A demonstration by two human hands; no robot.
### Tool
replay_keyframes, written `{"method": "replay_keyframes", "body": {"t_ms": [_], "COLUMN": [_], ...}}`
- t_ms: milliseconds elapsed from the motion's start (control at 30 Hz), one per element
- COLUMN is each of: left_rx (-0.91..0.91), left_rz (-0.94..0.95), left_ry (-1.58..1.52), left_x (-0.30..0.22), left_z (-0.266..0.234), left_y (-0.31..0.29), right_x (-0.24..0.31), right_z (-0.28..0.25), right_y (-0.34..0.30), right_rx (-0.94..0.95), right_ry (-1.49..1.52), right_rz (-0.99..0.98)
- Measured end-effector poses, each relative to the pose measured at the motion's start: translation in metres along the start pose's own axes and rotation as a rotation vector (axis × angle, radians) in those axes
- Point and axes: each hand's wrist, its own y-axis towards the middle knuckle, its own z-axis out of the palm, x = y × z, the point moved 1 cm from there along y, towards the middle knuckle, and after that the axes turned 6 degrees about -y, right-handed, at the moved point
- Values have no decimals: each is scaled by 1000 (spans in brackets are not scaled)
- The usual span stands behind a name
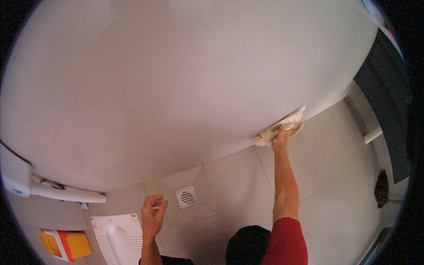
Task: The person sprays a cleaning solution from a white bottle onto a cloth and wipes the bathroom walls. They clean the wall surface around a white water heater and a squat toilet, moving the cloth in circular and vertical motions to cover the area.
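My right hand (282,135) is closed on a cream-coloured cloth (289,123) and presses it against the lower part of a smooth pale wall (176,88), just above the floor. The cloth is bunched under my fingers, and its far end looks blurred. My left hand (153,214) hangs in the air near the square floor drain (187,197), with its fingers loosely curled and apart. Nothing shows in it.
A white squat toilet (117,238) lies at lower left, beside a yellow bin (79,244) with a white and orange edge. A white cistern (13,170) and pipe (70,194) run along the left. At right are a dark panel (388,101) and a short white pipe (373,135).
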Motion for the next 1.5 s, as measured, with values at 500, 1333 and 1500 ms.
{"method": "replay_keyframes", "body": {"t_ms": [500, 1333, 1500], "left_rx": [22, -429, -625], "left_rz": [90, -24, 122], "left_ry": [-16, -1239, -1226], "left_x": [-12, 33, 9], "left_z": [-34, -155, -154], "left_y": [-30, -34, -38], "right_x": [-220, -70, -53], "right_z": [71, 209, 222], "right_y": [-150, -474, -443], "right_rx": [506, 1575, 1594], "right_ry": [-83, 8, 80], "right_rz": [791, 1007, 805]}}
